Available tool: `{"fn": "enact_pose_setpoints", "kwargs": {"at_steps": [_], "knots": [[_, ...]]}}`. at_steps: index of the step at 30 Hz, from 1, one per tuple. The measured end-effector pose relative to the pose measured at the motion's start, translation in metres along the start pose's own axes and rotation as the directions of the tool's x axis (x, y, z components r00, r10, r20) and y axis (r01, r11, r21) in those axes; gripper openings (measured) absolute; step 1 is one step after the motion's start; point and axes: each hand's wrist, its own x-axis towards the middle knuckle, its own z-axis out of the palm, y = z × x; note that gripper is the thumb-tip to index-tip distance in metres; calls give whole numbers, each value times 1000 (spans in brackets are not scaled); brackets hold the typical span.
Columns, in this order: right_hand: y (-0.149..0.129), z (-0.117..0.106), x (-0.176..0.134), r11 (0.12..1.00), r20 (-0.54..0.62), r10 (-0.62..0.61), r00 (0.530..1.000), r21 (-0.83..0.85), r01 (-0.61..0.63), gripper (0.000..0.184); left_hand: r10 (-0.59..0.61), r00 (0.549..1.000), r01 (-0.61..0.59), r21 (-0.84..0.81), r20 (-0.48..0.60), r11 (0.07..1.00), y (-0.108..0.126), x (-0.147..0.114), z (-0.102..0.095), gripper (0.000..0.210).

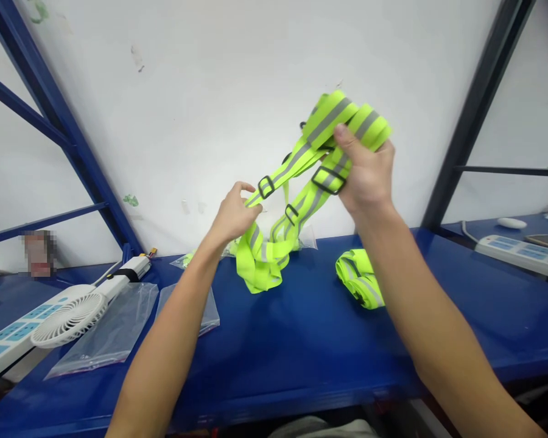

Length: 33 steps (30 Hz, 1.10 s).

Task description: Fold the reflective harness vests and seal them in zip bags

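Blue desk (274, 359): near edge ran below me, room for moving mid-surface. Yellow-green straps (296, 159) hung above it; my right hand (372, 176) gripped the folded upper end, left hand (232, 213) pinched lower down. Plastic bag (123, 322) lay flat left, rolled bundle (358, 277) right. Small bag (179, 263) at back, yellow-green inside.

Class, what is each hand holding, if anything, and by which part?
Both hold yellow-green reflective webbing: the right hand by folded loops at the top, the left hand by a narrow strap beside a buckle.
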Motion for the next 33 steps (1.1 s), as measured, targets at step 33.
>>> {"fn": "enact_pose_setpoints", "kwargs": {"at_steps": [33], "knots": [[23,-84,44,999,-73,-10,997,-40,7,17,171,985,-159,457,14,875,-53,-12,37,75]]}}
